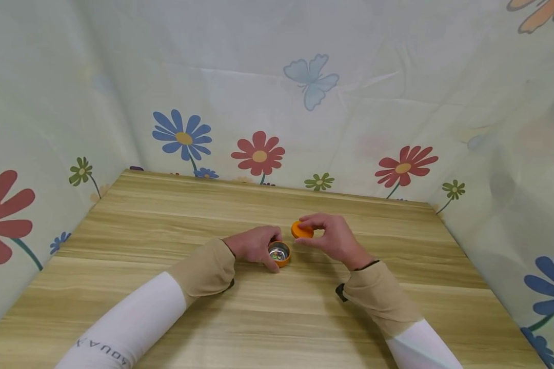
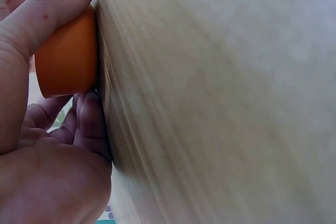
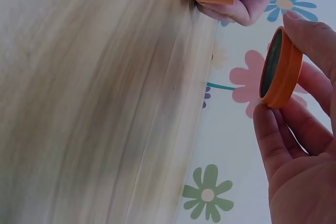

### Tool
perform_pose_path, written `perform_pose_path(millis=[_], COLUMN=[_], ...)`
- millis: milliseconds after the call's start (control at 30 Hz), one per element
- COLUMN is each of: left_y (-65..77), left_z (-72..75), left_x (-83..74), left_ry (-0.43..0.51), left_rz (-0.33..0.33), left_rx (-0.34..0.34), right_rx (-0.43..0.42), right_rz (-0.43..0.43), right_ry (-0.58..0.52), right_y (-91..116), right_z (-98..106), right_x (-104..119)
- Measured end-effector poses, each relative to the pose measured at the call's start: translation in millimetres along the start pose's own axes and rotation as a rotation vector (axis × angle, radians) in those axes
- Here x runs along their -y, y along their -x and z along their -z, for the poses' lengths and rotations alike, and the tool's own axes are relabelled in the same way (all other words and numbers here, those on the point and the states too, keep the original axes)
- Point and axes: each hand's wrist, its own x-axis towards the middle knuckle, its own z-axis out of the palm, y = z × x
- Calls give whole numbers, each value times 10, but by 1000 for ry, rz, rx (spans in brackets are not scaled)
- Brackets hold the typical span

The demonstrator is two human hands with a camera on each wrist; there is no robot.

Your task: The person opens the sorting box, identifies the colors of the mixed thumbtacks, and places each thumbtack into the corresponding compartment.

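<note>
A small round orange tin [image 1: 284, 262] with a silvery inside stands uncovered on the wooden table. Several tiny coloured pieces [image 1: 277, 255] lie at its bottom. My left hand [image 1: 257, 245] grips the tin from the left, thumb on the near side and fingers around the far side; the left wrist view shows the tin's orange wall [image 2: 68, 56] between them. Just to the right, my right hand [image 1: 332, 238] pinches the orange lid [image 1: 302, 230] by its rim, raised off the table. In the right wrist view the lid [image 3: 283, 72] is tilted on edge, its dark underside facing the tin.
The wood-grain table [image 1: 166, 205] reaches to a pale cloth backdrop [image 1: 240, 77] printed with flowers and a butterfly, which encloses the back and both sides. Dark bands sit at both wrists, below tan cuffs and white sleeves [image 1: 134, 312].
</note>
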Motion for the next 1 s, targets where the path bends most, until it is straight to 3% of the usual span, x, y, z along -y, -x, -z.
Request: perform_pose_path(millis=[333, 533, 767, 1000], left_y=[8, 0, -13, -16], left_z=[-5, -8, -16, -20], left_x=[5, 19, 41, 34], left_ry=[0, -8, 15, -27], left_rz=[-19, -6, 16, 43], left_rx=[-2, 1, 12, 6], right_rx=[52, 98, 145, 158], right_rz=[-4, 37, 77, 85], right_ry=[26, 36, 16, -54], right_y=[-4, -10, -15, -12], right_z=[-46, -78, -131, -188], right_x=[76, 136, 184, 200])
